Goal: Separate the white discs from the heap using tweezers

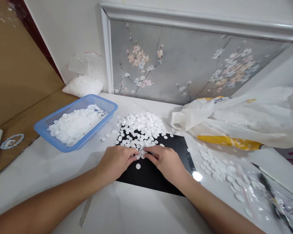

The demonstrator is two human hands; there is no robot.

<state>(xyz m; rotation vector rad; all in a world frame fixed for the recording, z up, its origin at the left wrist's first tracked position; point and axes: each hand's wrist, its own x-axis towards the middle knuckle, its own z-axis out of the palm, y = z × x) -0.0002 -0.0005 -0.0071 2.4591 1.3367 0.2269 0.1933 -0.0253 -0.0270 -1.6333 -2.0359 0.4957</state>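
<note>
A heap of small round white discs (144,123) spreads over the back of a black board (146,180) and onto the white table. At the near edge of the heap, my left hand (118,160) pinches a white disc between thumb and forefinger. Just across from it, my right hand (166,161) has its thumb and fingertips closed on another white disc. The two sets of fingertips are nearly touching, and they partly cover the discs in them. One single disc (138,166) lies on the board between the hands.
A blue basket (72,149) of white discs stands at left, with a filled clear bag (84,86) behind it. On the right lie a white and yellow plastic bag (234,120), scattered discs (215,165) and a black pen-like tool (267,185). A bead bracelet (12,141) rests far left.
</note>
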